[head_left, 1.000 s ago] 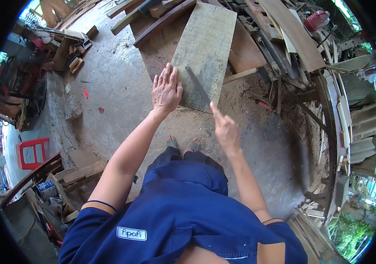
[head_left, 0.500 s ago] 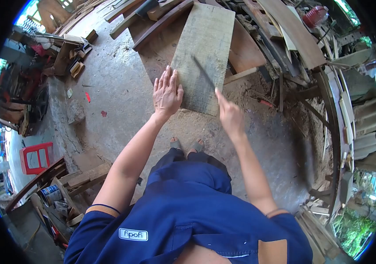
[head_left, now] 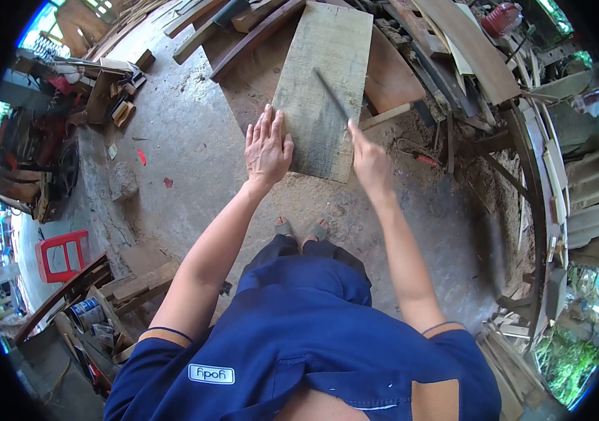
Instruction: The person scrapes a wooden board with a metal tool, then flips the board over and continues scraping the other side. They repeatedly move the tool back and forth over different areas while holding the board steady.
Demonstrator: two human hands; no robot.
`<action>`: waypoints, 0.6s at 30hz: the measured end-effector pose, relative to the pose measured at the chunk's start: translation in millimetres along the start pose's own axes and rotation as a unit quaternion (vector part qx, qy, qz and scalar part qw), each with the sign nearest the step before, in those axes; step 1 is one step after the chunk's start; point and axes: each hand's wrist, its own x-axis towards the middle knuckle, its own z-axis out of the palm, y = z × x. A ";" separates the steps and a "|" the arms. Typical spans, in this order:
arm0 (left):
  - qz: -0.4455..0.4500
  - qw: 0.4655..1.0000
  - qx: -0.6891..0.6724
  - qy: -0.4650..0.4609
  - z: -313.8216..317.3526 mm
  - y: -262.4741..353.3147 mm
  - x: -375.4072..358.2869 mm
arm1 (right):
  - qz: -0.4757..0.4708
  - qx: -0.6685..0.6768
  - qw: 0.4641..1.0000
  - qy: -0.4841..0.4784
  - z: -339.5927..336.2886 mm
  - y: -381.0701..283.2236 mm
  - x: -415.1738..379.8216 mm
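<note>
A broad pale wooden board with dark grain stains lies in front of me, its near end toward my feet. My left hand rests at the board's left edge, fingers stretched out and pointing away from me. At the opposite edge, my right hand is closed around the near end of a long, thin, dark file. The file slants across the board's face, with its far tip up and to the left. The end inside my right fist is hidden.
Under and behind the board are brown wooden panels. Stacked planks fill the right side. A red plastic stool stands at the left, near a blue paint can. Sawdust lies on the concrete floor.
My right hand and the file have moved forward, away from me, along the board. My left hand keeps its place at the board's edge.
</note>
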 end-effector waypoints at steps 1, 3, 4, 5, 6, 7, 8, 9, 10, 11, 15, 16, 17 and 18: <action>0.002 1.000 -0.003 0.003 0.3 0.0 0.0 | 0.040 0.020 0.999 -0.015 0.5 1.3 16.0; 0.002 1.000 -0.002 0.002 -0.2 0.2 -0.9 | -0.001 0.010 0.999 0.045 5.3 2.2 22.0; -0.001 1.000 -0.003 0.001 -0.4 0.2 -0.1 | -0.044 -0.002 0.994 0.103 4.3 -1.0 24.6; -0.002 1.000 -0.004 0.005 0.3 0.7 0.7 | 0.013 0.044 0.998 0.031 -1.4 -1.8 5.7; -0.005 1.000 -0.008 0.004 0.3 1.7 0.3 | -0.017 -0.002 0.999 0.034 -4.9 -7.5 -21.1; -0.010 1.000 -0.011 0.003 0.0 1.0 -0.5 | -0.048 -0.047 0.997 0.035 -6.6 -12.2 -44.0; -0.017 1.000 -0.010 0.004 -0.3 0.0 -1.3 | -0.053 -0.046 0.997 0.031 -6.2 -14.6 -60.3; -0.010 1.000 -0.010 0.008 0.3 -0.2 -1.4 | -0.037 -0.037 0.999 -0.008 -10.4 -20.9 -72.2; 0.001 1.000 -0.011 0.011 1.0 0.1 -0.6 | -0.017 -0.029 0.998 -0.044 -13.7 -24.5 -76.9; 0.005 1.000 -0.016 0.015 1.2 -0.3 -0.9 | 0.006 -0.003 0.997 -0.072 -17.8 -18.6 -61.8; 0.003 1.000 -0.009 0.003 -0.9 0.4 0.2 | -0.012 0.013 0.998 0.065 8.3 9.6 21.7; 0.007 1.000 -0.009 0.004 -1.7 1.5 0.9 | -0.004 0.023 0.997 0.075 7.5 8.4 26.5; 0.002 1.000 -0.008 -0.004 -1.9 2.0 0.7 | -0.006 0.021 0.997 0.077 4.7 8.1 16.6; -0.007 1.000 -0.007 -0.012 -2.3 1.0 0.7 | -0.013 -0.007 0.998 0.053 -1.0 2.5 -9.4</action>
